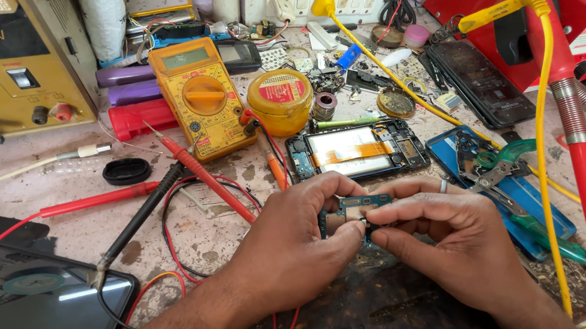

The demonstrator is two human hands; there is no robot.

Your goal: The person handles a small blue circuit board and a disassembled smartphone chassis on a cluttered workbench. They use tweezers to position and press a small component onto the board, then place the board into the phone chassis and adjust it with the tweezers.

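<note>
Right in the middle, a small blue-green circuit board (pixel 353 210) sits pinched between both hands, held just above the worn, stained workbench (pixel 25 195). The left hand (pixel 290 241) has its fingers curled tight around the board's left end, thumb pressed on top. The right hand (pixel 433 232) closes on the board's right end with fingertips bent in; a ring shows on one finger.

Just behind the board lies an opened black phone body with an orange flex strip (pixel 357 152). To the board's right, touching distance, a blue flat case with green-handled tweezers and cutters (pixel 510 190). Further right of the board, a red-and-yellow cabled tool (pixel 578 162) stands up. Behind-left of the board, a yellow multimeter (pixel 203 96) with red and black probes (pixel 203 176), and a round yellow tin (pixel 281 98). Far left of the board, a dark tablet screen (pixel 21 309) lies flat.
</note>
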